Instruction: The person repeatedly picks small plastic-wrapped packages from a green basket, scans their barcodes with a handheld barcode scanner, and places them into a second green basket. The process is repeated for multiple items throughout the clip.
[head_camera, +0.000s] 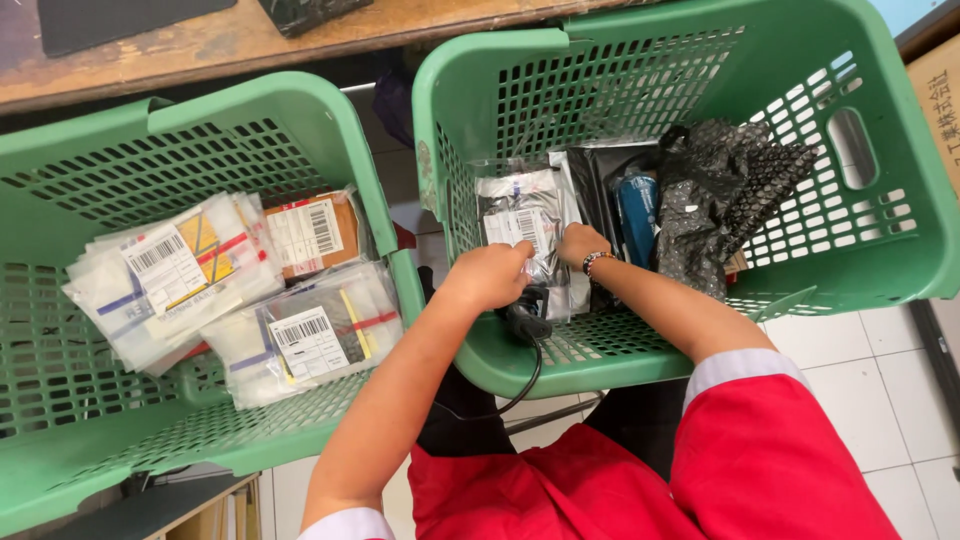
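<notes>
Fingers of the left hand (492, 275) curl shut around a black scanner (524, 318), whose cable (527, 380) loops down over the rim of the right basket (500, 110). Right hand (581, 244), a beaded band at its wrist, pinches the edge of a grey parcel (522, 226) with a white barcode label; thumb and fingertips close on it. This parcel stands on edge against the near-left wall inside the right basket, just under both hands. Beside it, deeper in, lie a blue item (637, 215) in a dark bag and a crumpled black bubble-wrap bag (725, 190).

Well apart, the left basket (180, 135) holds clear-bagged parcels (170, 275) with barcode labels and a brown one (315, 232). Both baskets are green and slotted. Red sleeves with white cuffs show below, over a white tiled floor (900, 400). A wooden tabletop (230, 45) runs along the top.
</notes>
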